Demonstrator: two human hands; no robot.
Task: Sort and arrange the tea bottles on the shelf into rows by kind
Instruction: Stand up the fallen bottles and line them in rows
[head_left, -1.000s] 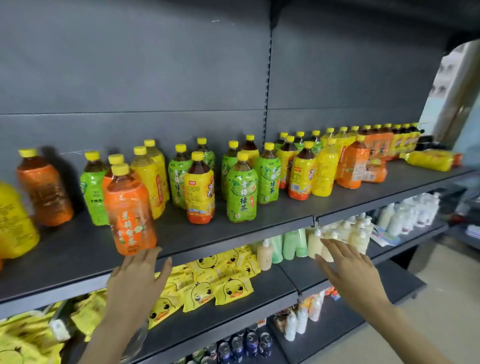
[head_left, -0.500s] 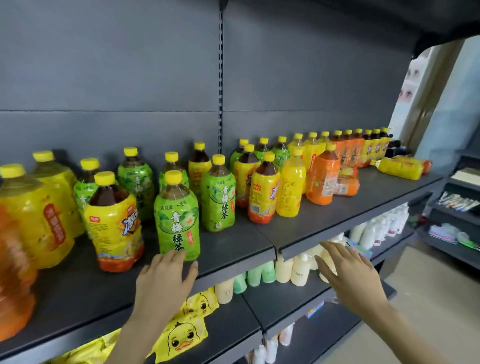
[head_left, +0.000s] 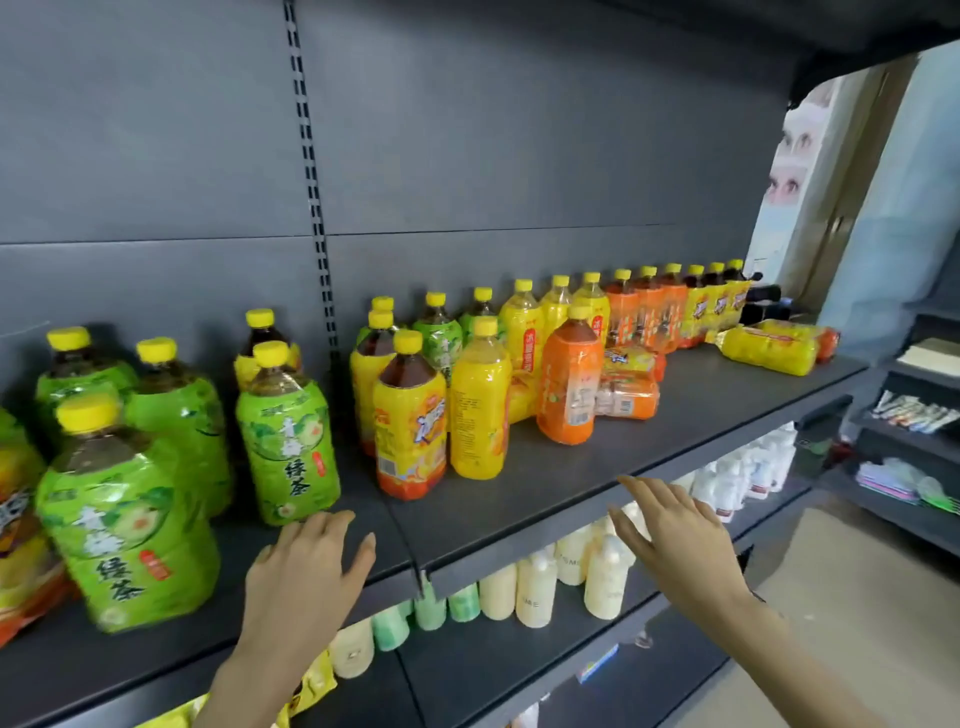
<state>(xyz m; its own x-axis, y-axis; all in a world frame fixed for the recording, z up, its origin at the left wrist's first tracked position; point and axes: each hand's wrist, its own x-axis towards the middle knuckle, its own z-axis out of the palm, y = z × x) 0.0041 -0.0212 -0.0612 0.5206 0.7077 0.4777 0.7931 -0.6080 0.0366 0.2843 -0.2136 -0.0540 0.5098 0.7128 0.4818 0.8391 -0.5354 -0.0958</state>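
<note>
**Both Hands Empty Before a Mixed Shelf of Tea Bottles**

The tea bottles were on the dark grey shelf (head_left: 701, 410). Nearly all stood upright, long axis vertical, yellow caps up. At the left was a cluster of green tea bottles (head_left: 124, 525), their labels turned forward. The front green tea bottle (head_left: 285, 436) stood just left of the joint between the shelf boards. Right of that joint stood a yellow-and-orange iced tea bottle (head_left: 410, 421), with a plain yellow bottle (head_left: 480, 405) close beside it. An orange bottle (head_left: 569, 379) stood a little further right and back. Behind them the back row (head_left: 644, 312) ran along the rear panel in the order green, yellow, orange, then yellow-labelled.

A few bottles lay on their sides. An orange lying bottle (head_left: 626, 397) rested just behind the upright orange one with a yellow one on top, both long axes running along the shelf. Well apart at the far right, a yellow lying bottle (head_left: 763, 348) also lay along the shelf, its orange end to the right.

The left hand (head_left: 306, 566) was raised over the shelf's front edge, palm toward the shelf. Its fingers were straight and slightly spread, the tips just below the front green tea bottle, and it gripped nothing. Whether it touched the board was unclear. The right hand (head_left: 675, 540) hovered before the front edge further right, its fingers extended and pointing up and left, holding nothing.

On the lower shelf stood cream and green lotion bottles (head_left: 535, 587).
</note>
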